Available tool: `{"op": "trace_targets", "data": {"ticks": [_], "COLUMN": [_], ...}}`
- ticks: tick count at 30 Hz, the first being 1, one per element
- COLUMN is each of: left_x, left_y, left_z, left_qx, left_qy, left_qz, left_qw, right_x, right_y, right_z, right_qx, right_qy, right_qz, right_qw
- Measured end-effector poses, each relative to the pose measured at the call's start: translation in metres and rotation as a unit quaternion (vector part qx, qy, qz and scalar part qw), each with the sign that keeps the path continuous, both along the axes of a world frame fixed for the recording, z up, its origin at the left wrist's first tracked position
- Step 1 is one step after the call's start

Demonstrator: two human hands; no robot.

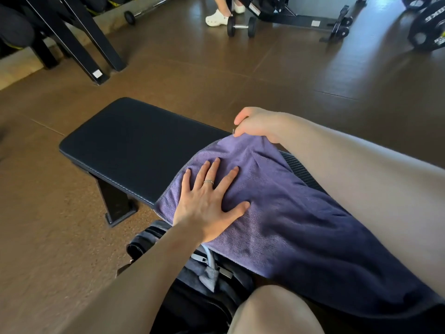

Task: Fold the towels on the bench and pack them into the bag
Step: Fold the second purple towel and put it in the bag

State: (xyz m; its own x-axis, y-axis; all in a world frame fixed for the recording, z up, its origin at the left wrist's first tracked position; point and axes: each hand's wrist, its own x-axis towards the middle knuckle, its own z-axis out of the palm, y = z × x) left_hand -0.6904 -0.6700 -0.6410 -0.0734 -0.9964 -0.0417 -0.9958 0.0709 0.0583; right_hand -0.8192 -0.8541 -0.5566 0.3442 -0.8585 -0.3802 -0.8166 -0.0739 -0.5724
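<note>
A purple towel [277, 208] lies spread over the near end of the black padded bench [134, 145], hanging a little past its front edge. My left hand [209, 203] rests flat on the towel with fingers spread, pressing it down. My right hand [257, 124] pinches the towel's far corner at the bench's back edge, lifted slightly. A dark grey bag [192, 285] sits on the floor below the bench's front edge, partly hidden by my left forearm and my knee.
The bench's left half is bare padding. Brown floor surrounds it. A black rack frame [79, 44] stands at the back left. A dumbbell [241, 26] and another person's white shoe [216, 19] are at the back centre, weight plates [426, 30] at the right.
</note>
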Motion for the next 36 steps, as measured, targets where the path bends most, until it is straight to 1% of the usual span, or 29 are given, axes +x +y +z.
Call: {"op": "trace_targets", "data": {"ticks": [2,3,5,9,13,15,17,19,21,22,23,26,29,31,34,35,36], "left_x": [0.000,-0.001,-0.001,0.000,-0.002,-0.003,-0.003,-0.004,-0.003,-0.002,-0.001,0.003,0.000,-0.001,-0.002,-0.006,-0.013], "left_y": [0.000,0.000,0.000,0.001,-0.001,-0.002,-0.003,-0.003,-0.004,-0.004,-0.004,-0.004,-0.004,-0.005,-0.007,-0.007,-0.005], "left_z": [0.001,0.001,0.002,0.002,0.001,0.000,-0.001,-0.001,0.000,0.000,-0.001,0.000,0.006,0.009,0.014,0.016,0.020], "left_qx": [0.005,0.007,0.009,0.004,0.009,0.012,0.014,0.015,0.017,0.018,0.021,0.032,0.044,0.057,0.087,0.080,0.051], "left_qy": [-0.006,-0.008,-0.008,0.000,0.009,0.010,0.006,0.002,0.001,0.000,0.000,-0.008,-0.012,-0.019,-0.033,-0.039,-0.041], "left_qz": [0.000,-0.001,-0.001,0.003,0.028,0.051,0.060,0.058,0.056,0.054,0.050,0.054,0.048,0.042,0.051,0.052,0.040], "left_qw": [1.000,1.000,1.000,1.000,1.000,0.999,0.998,0.998,0.998,0.998,0.999,0.998,0.998,0.997,0.994,0.995,0.997], "right_x": [0.003,0.006,0.013,0.022,0.029,0.033,0.033,0.027,0.014,0.005,-0.006,-0.055,-0.128,-0.177,-0.236,-0.251,-0.262], "right_y": [-0.004,-0.003,-0.005,-0.009,-0.012,-0.013,-0.010,-0.004,0.006,0.013,0.023,0.053,0.095,0.124,0.164,0.176,0.186], "right_z": [-0.009,-0.013,-0.023,-0.035,-0.039,-0.045,-0.054,-0.058,-0.056,-0.053,-0.051,-0.044,-0.034,-0.030,-0.032,-0.033,-0.034], "right_qx": [-0.011,-0.017,-0.043,-0.141,-0.203,-0.228,-0.251,-0.307,-0.362,-0.365,-0.348,-0.280,-0.219,-0.196,-0.176,-0.173,-0.172], "right_qy": [-0.087,-0.113,-0.113,-0.071,-0.092,-0.061,0.015,0.087,0.114,0.109,0.101,0.076,0.103,0.136,0.152,0.151,0.148], "right_qz": [-0.024,-0.031,-0.027,-0.018,-0.012,0.026,0.074,0.082,0.069,0.067,0.067,0.069,0.050,0.024,-0.040,-0.064,-0.088], "right_qw": [0.996,0.993,0.992,0.987,0.975,0.971,0.965,0.944,0.923,0.922,0.929,0.954,0.969,0.971,0.972,0.971,0.970]}}
